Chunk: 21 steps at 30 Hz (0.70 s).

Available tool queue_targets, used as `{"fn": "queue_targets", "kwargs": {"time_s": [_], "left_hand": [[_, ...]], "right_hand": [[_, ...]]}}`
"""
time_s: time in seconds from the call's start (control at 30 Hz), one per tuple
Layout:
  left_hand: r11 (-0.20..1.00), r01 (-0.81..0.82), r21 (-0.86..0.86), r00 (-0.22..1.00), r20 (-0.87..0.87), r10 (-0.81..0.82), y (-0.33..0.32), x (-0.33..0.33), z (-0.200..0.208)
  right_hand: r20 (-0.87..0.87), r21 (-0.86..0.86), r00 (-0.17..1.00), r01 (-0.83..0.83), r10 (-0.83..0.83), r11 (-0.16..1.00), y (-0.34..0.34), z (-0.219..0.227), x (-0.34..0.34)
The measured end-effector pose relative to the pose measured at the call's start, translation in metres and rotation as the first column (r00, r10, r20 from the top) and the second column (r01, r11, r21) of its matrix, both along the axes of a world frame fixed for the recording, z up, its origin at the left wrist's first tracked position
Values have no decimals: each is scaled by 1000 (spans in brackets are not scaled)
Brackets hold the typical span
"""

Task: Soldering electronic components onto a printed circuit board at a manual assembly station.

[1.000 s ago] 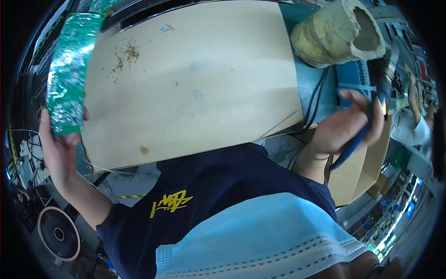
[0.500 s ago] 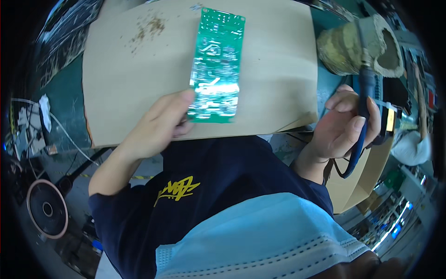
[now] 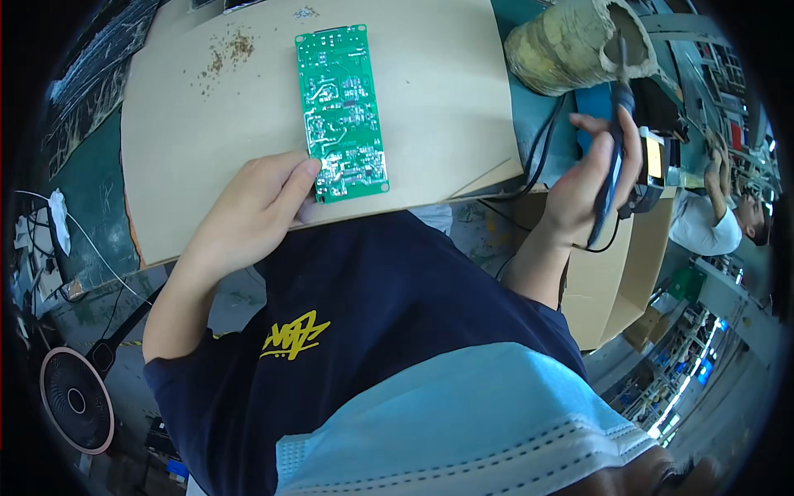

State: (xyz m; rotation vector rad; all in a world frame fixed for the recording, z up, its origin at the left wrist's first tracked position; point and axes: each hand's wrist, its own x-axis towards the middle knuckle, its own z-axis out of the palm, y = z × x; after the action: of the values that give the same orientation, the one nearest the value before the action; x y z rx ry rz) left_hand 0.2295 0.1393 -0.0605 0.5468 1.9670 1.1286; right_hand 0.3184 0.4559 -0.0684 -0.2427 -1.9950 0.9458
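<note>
A long green circuit board (image 3: pixel 341 116), its side with shiny solder joints facing up, is pinched at its lower left corner by my left hand (image 3: pixel 256 202). It is over the cardboard sheet (image 3: pixel 447 107); whether it rests flat there I cannot tell. My right hand (image 3: pixel 589 178) is closed round the dark blue handle of a soldering iron (image 3: pixel 616 153), held upright off the table's right side. The iron's thin tip points up at the mouth of a crusty yellowish cylinder (image 3: pixel 554 50); contact with it is unclear.
Brown crumbs (image 3: pixel 230 51) and small silvery bits (image 3: pixel 306 11) lie on the cardboard's far part. A black cable (image 3: pixel 542 145) runs beside its right edge. An open carton (image 3: pixel 608 281) stands at right, a fan (image 3: pixel 76 401) at lower left. Another person (image 3: pixel 711 219) is at far right.
My right hand has lifted the soldering iron's tip to the cylinder's mouth. The circuit board has turned slightly and lost its bright glare. The whole view has shifted, and another person now shows at right.
</note>
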Motion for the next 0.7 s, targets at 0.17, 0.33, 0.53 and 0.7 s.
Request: {"fn": "queue_targets", "kwargs": {"time_s": [0.17, 0.33, 0.53, 0.7], "left_hand": [[997, -77, -10, 956, -285, 71, -4, -1, -5], [983, -157, 92, 700, -692, 177, -6, -31, -12], [991, -91, 98, 530, -838, 132, 13, -63, -6], [996, -86, -17, 672, -739, 46, 19, -73, -3]], "right_hand": [[-213, -46, 969, -136, 123, 990, -4, 0, 4], [-303, -92, 886, -394, 351, 915, -26, 13, 1], [-119, -301, 782, -616, 612, 728, -52, 30, -16], [-110, -337, 741, -655, 663, 676, -50, 39, -41]]}}
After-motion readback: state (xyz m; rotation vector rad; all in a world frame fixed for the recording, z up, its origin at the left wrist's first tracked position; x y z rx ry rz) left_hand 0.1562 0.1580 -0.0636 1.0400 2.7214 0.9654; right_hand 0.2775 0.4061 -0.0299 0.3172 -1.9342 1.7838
